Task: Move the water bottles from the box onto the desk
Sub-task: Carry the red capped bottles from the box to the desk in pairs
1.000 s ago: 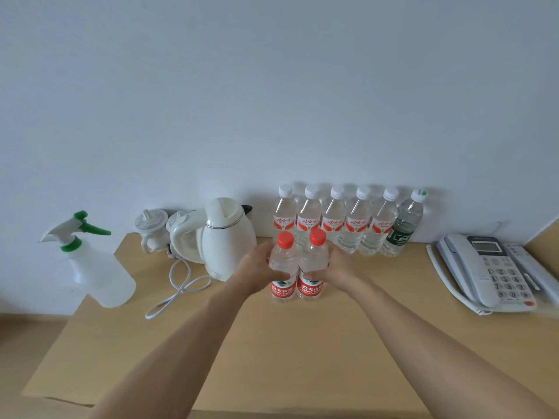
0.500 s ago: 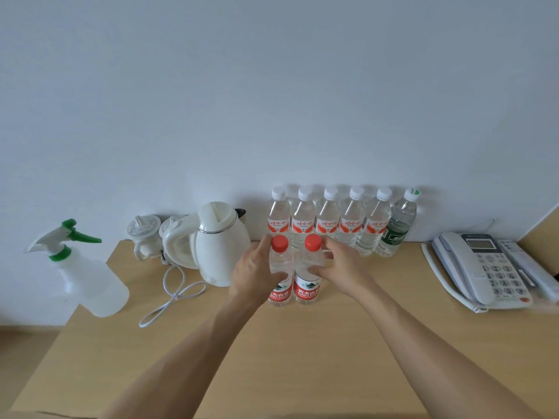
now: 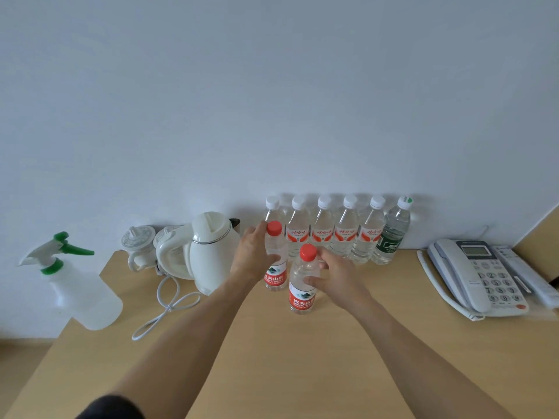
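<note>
Desk: a light wooden desk top (image 3: 272,358) is seen set against a pale wall.
Left hand: the left hand (image 3: 252,258) is held at the 12 o'clock side of the desk, its fingers curled round a clear plastic water bottle with a red cap and red label (image 3: 274,261); the bottle is upright and appears to stand on the desk.
Right hand: the right hand (image 3: 335,276) is curled round a second clear red-capped water bottle (image 3: 302,282), gripped at its upper body; this bottle is upright, just beside the first, toward 6 o'clock of it. Whether its base touches the desk cannot be told.
Back row: five clear white-capped bottles with red-orange labels (image 3: 323,234) are lined along the wall at 12 o'clock, touching side by side; one clear bottle with a dark green label (image 3: 391,237) closes the row at its 3 o'clock end.
9 o'clock side: a white electric kettle (image 3: 211,252) with its white cord (image 3: 166,309), a small white lidded pot (image 3: 137,246) and a translucent spray bottle with a green trigger (image 3: 78,285) are noted.
3 o'clock side: a white corded desk telephone (image 3: 475,276) is noted.
</note>
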A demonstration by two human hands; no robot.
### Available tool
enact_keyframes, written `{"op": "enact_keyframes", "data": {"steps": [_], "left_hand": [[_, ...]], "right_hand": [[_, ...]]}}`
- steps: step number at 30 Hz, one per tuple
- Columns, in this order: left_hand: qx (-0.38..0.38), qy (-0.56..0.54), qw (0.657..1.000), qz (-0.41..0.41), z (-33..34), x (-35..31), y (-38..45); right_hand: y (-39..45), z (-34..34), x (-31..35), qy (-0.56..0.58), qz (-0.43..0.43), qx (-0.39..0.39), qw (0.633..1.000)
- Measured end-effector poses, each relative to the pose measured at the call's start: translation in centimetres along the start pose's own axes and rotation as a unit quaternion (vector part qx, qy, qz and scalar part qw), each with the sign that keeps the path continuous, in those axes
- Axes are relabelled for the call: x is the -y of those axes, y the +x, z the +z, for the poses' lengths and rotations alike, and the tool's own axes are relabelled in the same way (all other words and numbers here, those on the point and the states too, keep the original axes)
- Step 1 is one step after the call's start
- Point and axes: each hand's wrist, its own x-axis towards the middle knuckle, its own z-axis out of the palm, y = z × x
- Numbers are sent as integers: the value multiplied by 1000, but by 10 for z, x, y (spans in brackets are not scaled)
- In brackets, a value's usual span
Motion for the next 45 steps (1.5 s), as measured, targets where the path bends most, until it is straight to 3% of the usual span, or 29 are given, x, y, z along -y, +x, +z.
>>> {"op": "enact_keyframes", "data": {"steps": [18,29,37,45], "left_hand": [[24,9,1000,-8,-5,2,19],[-7,30,999,-9,-13,-8,22],[-8,28,999,-19,-14,-6,22],[-8,31,999,-24,-12,-6,22]], "right_hand": [[-3,-2,0,19,4,-10,1000],[0,3,7,33,4,-3,999],[-1,10,13,8,14,-51,999],[10,1,11,1,22,-52,998]]}}
